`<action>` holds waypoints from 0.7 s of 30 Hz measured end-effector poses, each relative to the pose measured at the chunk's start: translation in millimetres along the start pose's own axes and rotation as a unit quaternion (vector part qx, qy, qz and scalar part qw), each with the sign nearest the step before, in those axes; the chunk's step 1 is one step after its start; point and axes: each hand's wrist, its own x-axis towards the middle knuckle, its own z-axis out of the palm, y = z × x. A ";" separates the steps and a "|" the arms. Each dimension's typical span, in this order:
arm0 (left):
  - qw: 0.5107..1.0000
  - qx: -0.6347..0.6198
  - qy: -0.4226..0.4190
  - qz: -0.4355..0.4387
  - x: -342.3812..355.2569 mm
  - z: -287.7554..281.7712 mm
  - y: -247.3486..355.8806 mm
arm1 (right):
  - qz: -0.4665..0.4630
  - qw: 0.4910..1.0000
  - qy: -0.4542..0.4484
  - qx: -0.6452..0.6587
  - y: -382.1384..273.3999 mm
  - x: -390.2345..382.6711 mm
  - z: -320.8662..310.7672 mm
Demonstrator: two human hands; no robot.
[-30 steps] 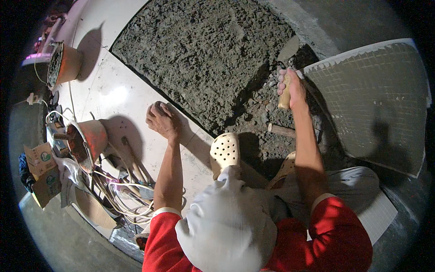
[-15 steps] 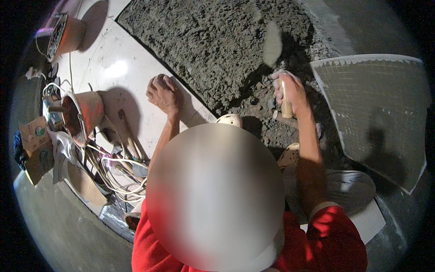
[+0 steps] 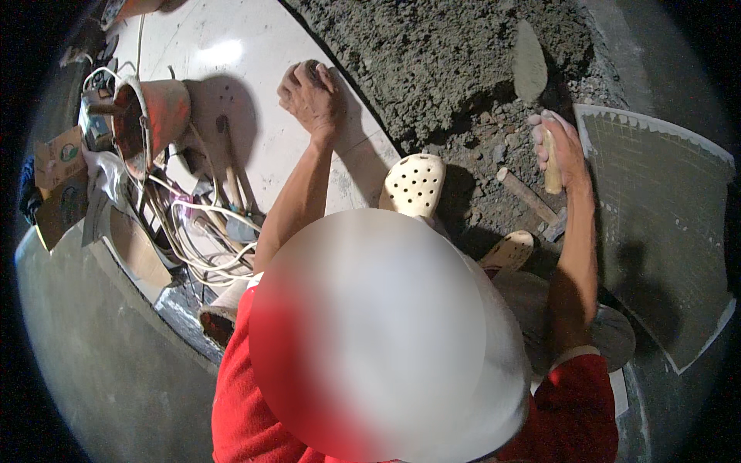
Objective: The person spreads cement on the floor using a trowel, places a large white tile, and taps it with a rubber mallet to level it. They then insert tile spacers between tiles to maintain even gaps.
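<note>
My right hand [image 3: 562,147] is closed around the wooden handle of a trowel [image 3: 530,65]. The trowel's pointed, mortar-smeared blade is directed away from me over the rough edge of a grey mortar bed [image 3: 432,69]. To the left, my left hand [image 3: 311,99] rests with curled fingers on a white tiled surface [image 3: 255,46], close to the edge along the mortar. Whatever its fingers may hold is hidden. Between my right hand and my cream perforated clog [image 3: 414,185], a hammer [image 3: 529,194] with a wooden handle lies on the rubble.
At the right stands or lies a large grey tile [image 3: 656,208], its back marked with a grid. An orange bucket [image 3: 166,116] sits on the left, beside tangled white cables [image 3: 204,266], hand tools and an opened cardboard box [image 3: 60,185]. Another bucket is cut off at the upper left.
The whole view has shifted. My right hand has drawn the trowel rightward and nearer, uncovering the hammer. My left hand stays on the white surface in about the same spot.
</note>
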 end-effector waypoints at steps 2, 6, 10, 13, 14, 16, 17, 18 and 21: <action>1.000 0.002 -0.019 -0.009 0.6 -0.6 1.0 | -0.010 0.998 -0.066 -0.004 -0.6 -2.0 22.2; 1.000 0.009 0.003 0.006 2.4 2.7 -1.8 | 0.062 0.971 -0.194 -0.123 8.7 4.7 66.8; 1.000 0.007 -0.010 0.004 1.0 4.7 -5.5 | 0.053 0.976 -0.154 -0.147 8.9 10.7 60.2; 1.000 0.006 0.001 0.004 -0.1 5.3 -5.4 | 0.054 0.992 -0.049 -0.100 1.7 5.8 44.2; 1.000 -0.001 0.001 -0.003 -0.4 5.2 -4.9 | 0.048 0.995 -0.044 -0.078 0.1 2.8 43.9; 1.000 -0.006 0.001 -0.001 -0.1 4.8 -3.8 | 0.029 0.982 -0.149 -0.111 -0.7 -0.7 54.5; 1.000 0.003 -0.013 -0.009 0.3 4.8 -3.3 | 0.031 0.974 -0.182 -0.134 0.1 -1.0 64.4; 1.000 0.008 -0.016 -0.013 0.6 4.5 -3.0 | 0.074 0.967 -0.198 -0.142 3.9 0.1 78.9; 1.000 -0.004 0.002 -0.006 1.1 3.0 -2.2 | 0.033 0.944 -0.295 -0.144 12.8 11.4 116.1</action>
